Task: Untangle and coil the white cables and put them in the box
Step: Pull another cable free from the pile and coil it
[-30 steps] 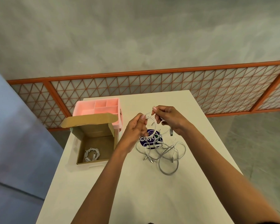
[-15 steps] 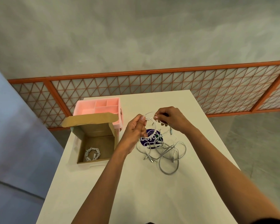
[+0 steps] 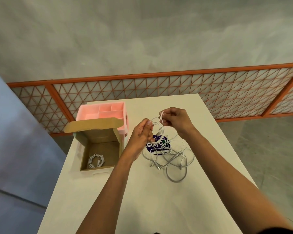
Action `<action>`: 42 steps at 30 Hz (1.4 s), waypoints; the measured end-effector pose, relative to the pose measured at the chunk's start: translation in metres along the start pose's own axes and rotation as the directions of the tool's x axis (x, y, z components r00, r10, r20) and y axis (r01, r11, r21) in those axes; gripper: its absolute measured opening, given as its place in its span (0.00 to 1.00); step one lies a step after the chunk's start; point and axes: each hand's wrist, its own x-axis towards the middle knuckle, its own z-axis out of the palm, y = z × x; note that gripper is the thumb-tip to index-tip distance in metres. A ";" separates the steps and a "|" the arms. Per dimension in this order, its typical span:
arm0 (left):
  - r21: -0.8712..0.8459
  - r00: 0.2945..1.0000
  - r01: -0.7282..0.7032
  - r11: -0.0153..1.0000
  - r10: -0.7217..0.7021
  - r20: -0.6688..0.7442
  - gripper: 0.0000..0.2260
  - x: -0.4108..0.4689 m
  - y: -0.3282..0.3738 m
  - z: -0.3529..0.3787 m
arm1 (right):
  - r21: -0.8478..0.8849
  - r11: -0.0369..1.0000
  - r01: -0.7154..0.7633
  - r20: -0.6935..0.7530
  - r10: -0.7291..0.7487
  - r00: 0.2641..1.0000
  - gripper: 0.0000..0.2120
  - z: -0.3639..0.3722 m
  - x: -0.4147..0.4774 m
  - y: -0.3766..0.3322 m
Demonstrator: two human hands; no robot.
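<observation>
A white worktop (image 3: 142,200) stands on a grey concrete floor (image 3: 269,149), with an orange lattice railing (image 3: 176,88) behind it and a grey wall (image 3: 142,39) beyond. At its left edge sits an open cardboard box (image 3: 98,149) holding one coiled white cable (image 3: 96,160); a pink compartment tray (image 3: 102,112) stands just behind the box. Loose tangled white cables (image 3: 172,159) lie on the worktop over a purple round sticker (image 3: 156,146). Above them, the left hand (image 3: 140,132) and right hand (image 3: 176,119) both have their fingers pinched on a small cable loop (image 3: 159,127).
</observation>
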 end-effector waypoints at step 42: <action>0.163 0.966 0.013 0.987 0.029 -0.255 0.11 0.011 -0.015 -0.007 | -0.570 0.707 0.418 0.208 -0.368 0.906 0.05 0.009 -0.018 0.006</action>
